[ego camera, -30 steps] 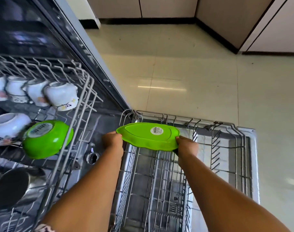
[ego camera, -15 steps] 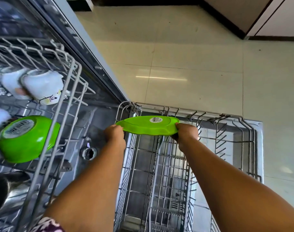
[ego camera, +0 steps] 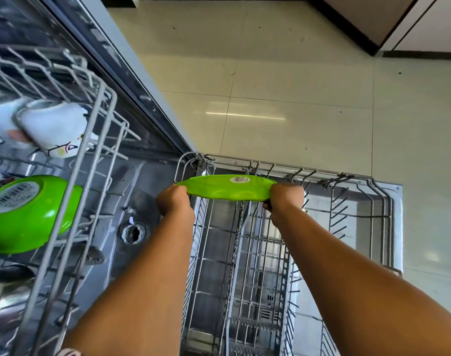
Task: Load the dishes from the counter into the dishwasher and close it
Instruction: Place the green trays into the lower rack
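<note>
I hold a green plate [ego camera: 227, 188] with a white barcode sticker by its two ends, tilted nearly edge-on over the far end of the pulled-out lower rack [ego camera: 373, 217]. My left hand [ego camera: 173, 202] grips its left rim and my right hand [ego camera: 286, 197] grips its right rim. The lower rack's wire tines below the plate hold nothing that I can see.
The upper rack [ego camera: 98, 140] at the left holds a green bowl [ego camera: 29, 214] upside down, white cups [ego camera: 52, 129] and a steel pot [ego camera: 6, 299]. The dishwasher's open front edge [ego camera: 132, 80] runs diagonally. Pale floor tiles [ego camera: 309, 111] lie beyond, with cabinets [ego camera: 368, 19] at the top right.
The plate has tilted from nearly flat toward edge-on and sunk closer to the far end of the lower rack. Both hands keep their grip.
</note>
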